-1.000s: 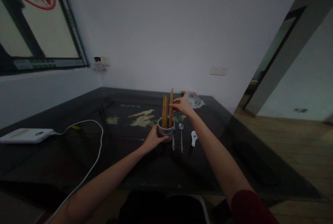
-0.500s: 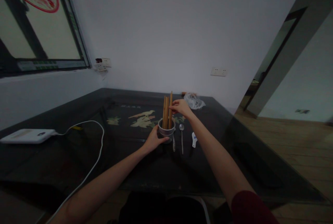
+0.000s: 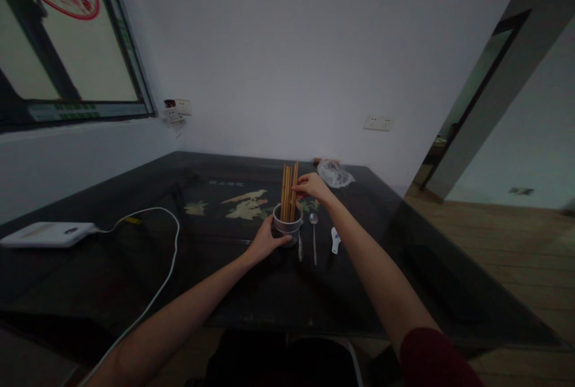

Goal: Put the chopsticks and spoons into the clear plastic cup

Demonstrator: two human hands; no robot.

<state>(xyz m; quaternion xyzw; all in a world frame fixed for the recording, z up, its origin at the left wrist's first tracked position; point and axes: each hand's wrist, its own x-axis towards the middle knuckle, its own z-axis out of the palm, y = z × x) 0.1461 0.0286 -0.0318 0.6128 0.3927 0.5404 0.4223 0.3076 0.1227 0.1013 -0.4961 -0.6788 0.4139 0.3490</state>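
Observation:
A small metal cup point(image 3: 288, 229) stands on the dark table point(image 3: 224, 291) with several wooden chopsticks point(image 3: 287, 192) upright in it. My left hand point(image 3: 265, 241) is wrapped round the cup's left side. My right hand point(image 3: 311, 186) pinches the top of one chopstick at the right of the bundle. Just right of the cup lie a metal spoon point(image 3: 313, 231) and a white ceramic spoon point(image 3: 334, 239).
A white device point(image 3: 45, 234) with a white cable point(image 3: 166, 255) sits at the table's left. A crumpled plastic bag point(image 3: 335, 174) lies at the far edge by the wall. A window is on the left wall, and wooden floor lies to the right.
My right hand has lowered the chopstick it pinches, so it stands nearly level with the others in the cup. My left hand has stayed on the cup.

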